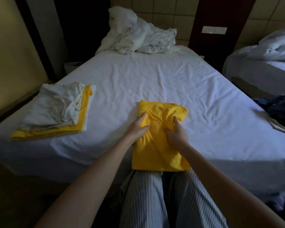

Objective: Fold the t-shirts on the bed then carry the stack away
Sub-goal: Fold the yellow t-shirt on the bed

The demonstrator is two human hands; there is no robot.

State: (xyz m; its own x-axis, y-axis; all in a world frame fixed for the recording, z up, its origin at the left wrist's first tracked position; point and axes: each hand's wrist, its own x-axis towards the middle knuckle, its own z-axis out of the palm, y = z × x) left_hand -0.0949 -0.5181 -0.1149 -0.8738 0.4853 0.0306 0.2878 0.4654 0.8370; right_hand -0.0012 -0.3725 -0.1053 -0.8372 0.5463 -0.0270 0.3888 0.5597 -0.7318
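A yellow t-shirt, folded into a long strip, lies at the near edge of the bed, its lower end hanging over the edge. My left hand grips its left side at the middle, thumb on top. My right hand pinches the cloth a little to the right, and the fabric bunches into wrinkles between the two hands. On the bed's left side sits a stack of folded t-shirts, a white one on top of yellow ones.
A crumpled white duvet is heaped at the head of the bed. A second bed stands to the right. Dark clothes lie at the right edge. My legs in striped trousers touch the bed's front.
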